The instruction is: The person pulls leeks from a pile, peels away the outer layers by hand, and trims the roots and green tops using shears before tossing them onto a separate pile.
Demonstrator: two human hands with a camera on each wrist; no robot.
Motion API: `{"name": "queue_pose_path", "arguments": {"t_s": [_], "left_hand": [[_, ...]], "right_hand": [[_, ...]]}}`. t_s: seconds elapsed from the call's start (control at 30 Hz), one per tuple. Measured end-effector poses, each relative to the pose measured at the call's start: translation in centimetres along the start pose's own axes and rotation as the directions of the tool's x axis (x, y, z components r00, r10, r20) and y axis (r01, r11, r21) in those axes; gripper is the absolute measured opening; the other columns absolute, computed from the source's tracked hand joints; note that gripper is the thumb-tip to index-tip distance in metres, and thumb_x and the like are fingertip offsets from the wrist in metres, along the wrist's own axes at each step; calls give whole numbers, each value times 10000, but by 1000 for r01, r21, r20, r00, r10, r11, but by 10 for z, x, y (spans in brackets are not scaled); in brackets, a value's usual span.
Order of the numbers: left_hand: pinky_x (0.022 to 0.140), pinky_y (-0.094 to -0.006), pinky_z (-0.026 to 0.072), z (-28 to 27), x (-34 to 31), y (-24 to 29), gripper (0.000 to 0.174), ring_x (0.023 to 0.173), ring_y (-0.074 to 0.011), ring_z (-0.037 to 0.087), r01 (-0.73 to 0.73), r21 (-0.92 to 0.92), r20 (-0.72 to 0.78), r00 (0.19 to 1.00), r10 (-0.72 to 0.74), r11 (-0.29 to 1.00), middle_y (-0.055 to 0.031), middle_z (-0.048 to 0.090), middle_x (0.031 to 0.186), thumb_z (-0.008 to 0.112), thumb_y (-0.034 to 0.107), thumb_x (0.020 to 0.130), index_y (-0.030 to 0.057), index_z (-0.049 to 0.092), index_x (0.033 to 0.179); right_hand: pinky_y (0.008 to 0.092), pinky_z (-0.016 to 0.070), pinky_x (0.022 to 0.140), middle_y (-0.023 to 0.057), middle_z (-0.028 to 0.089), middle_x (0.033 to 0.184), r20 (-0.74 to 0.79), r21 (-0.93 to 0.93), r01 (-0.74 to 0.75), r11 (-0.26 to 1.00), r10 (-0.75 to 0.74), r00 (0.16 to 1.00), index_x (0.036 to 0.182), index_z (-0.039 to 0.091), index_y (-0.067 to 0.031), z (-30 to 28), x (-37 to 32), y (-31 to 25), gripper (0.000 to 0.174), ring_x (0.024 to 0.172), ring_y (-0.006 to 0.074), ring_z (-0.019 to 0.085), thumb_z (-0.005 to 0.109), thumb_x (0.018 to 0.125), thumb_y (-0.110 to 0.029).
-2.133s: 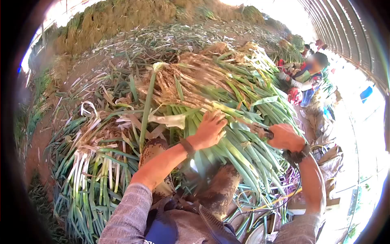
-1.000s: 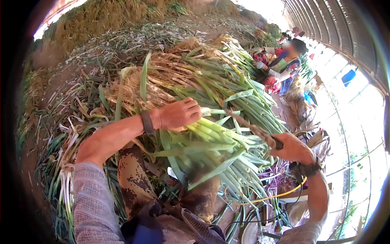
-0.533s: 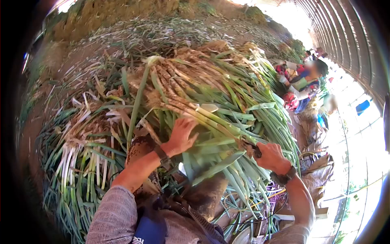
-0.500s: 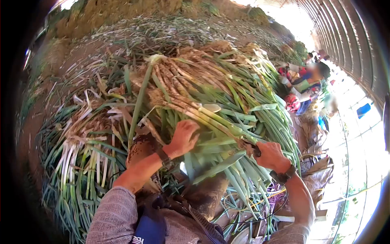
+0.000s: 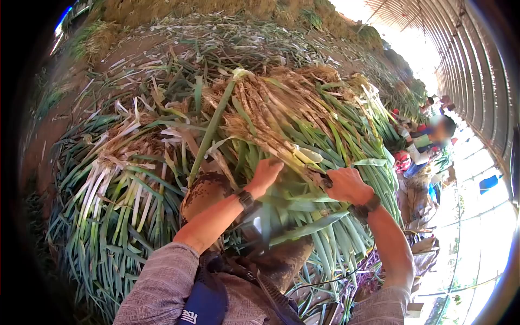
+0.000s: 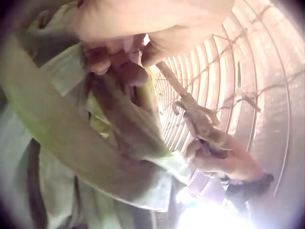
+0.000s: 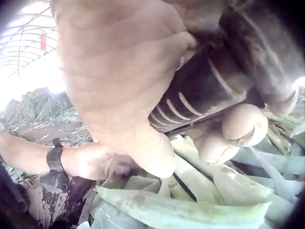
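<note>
**Head view.** The bundle of green onions (image 5: 281, 114) lies across the person's lap, over the mud-stained trouser knee (image 5: 203, 189). Its roots point away and its leaves point toward the body. The left grip (image 5: 266, 174) is dug into the stalks at mid-length, with the fingertips buried among them. The right grip (image 5: 346, 185) is fisted just beside it, on the bundle's right flank. More onions (image 5: 108, 189) lie on the ground to the left. A second person (image 5: 428, 143) sits well apart under the tunnel frame (image 5: 471, 59). The white lettering (image 5: 189, 317) on a dark blue garment at the bottom edge is too small to read. No other brands or labels show.

**Left wrist view.** The left fingers (image 6: 119, 62) are curled into pale green leaf sheaths (image 6: 57, 138), pinching them. Beyond them the right grip (image 6: 224, 155) holds a soiled tool shaft (image 6: 190, 107) that points up toward the left hand. I cannot tell whether it is a blade or a cord.

**Right wrist view.** The right grip (image 7: 143, 86) is wrapped tight round a dark ribbed tool handle (image 7: 200, 100), just above the stalks (image 7: 190, 200). The left grip (image 7: 102, 162) is clenched on the leaves nearby.

**Judgement.** The step in hand looks like steadying the bundle while the tool is brought to it. The next move calls for a firm left hold on the stalks. The left fingers would also need to stay clear of the tool's working end.
</note>
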State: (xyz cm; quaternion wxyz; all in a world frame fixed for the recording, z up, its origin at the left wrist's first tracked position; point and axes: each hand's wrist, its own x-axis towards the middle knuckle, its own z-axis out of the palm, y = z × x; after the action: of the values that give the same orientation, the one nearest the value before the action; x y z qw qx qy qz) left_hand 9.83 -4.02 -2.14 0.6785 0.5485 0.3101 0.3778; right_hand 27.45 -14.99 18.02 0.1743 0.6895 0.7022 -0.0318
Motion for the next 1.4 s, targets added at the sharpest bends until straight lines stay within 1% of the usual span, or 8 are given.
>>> {"name": "queue_pose_path", "arguments": {"t_s": [0.07, 0.17, 0.27, 0.53, 0.6, 0.87, 1.1, 1.4], "left_hand": [[496, -323, 484, 1, -10, 22, 239, 698, -166, 653, 239, -340, 9, 968, -251, 910, -75, 681, 916, 608, 162, 937, -4, 644, 1105], [411, -304, 451, 9, -7, 8, 255, 645, -173, 646, 254, -473, -27, 953, -303, 843, -89, 689, 916, 612, 153, 928, -4, 631, 1128], [415, -296, 450, 12, -2, -3, 266, 646, -177, 651, 243, -527, -2, 958, -287, 814, -98, 693, 921, 630, 168, 930, -6, 633, 1131], [401, -314, 431, 19, -3, 13, 185, 658, -192, 666, 258, -577, -33, 941, -337, 775, -75, 666, 822, 610, 156, 948, 42, 612, 1093], [404, -309, 425, 21, -4, 12, 205, 662, -187, 666, 269, -581, -30, 936, -351, 768, -70, 666, 820, 625, 170, 945, 43, 611, 1106], [424, -311, 408, 11, 5, 15, 216, 620, -166, 603, 392, -621, 99, 898, -428, 679, -41, 636, 875, 640, 220, 951, 127, 589, 1139], [391, -295, 449, 14, -2, 15, 256, 639, -156, 638, 366, -599, 61, 908, -415, 712, -56, 638, 892, 663, 277, 943, 91, 627, 1115], [443, -302, 425, 15, -7, 23, 280, 682, -186, 649, 350, -588, 90, 924, -372, 729, -70, 624, 1057, 581, 206, 987, 88, 552, 1239]], "right_hand": [[545, 484, 738, 233, 675, 808, 47, -23, 9, 1000, -7, 999, 843, 659, -27, -2, 16, -5, 277, 809, 445, 647, 593, 802, -293], [518, 535, 725, 247, 692, 813, -81, 1, 22, 1000, -22, 997, 812, 709, -18, 0, 38, -9, 306, 778, 435, 680, 595, 801, -302], [501, 546, 731, 236, 699, 821, -35, -39, 64, 997, -65, 997, 825, 716, -23, -4, 55, -25, 333, 800, 422, 689, 606, 808, -337], [522, 507, 778, 218, 692, 867, 48, -25, 75, 997, -74, 996, 902, 696, -28, -14, 73, -40, 337, 873, 427, 659, 616, 786, -334], [490, 549, 731, 221, 705, 847, -56, -31, 80, 996, -82, 995, 852, 727, -40, -12, 72, -36, 323, 817, 408, 695, 623, 786, -339], [524, 522, 710, 212, 684, 775, -58, -17, -39, 999, 38, 998, 858, 676, -44, -16, -31, 28, 296, 764, 436, 667, 621, 832, -334], [534, 509, 698, 224, 664, 742, 107, -50, -140, 989, 145, 984, 844, 667, -44, -18, -89, 40, 294, 728, 445, 649, 583, 892, -322], [531, 495, 726, 224, 663, 766, -13, 1, -111, 994, 111, 994, 858, 663, -44, -4, -67, 40, 256, 762, 445, 639, 581, 873, -286]]}}
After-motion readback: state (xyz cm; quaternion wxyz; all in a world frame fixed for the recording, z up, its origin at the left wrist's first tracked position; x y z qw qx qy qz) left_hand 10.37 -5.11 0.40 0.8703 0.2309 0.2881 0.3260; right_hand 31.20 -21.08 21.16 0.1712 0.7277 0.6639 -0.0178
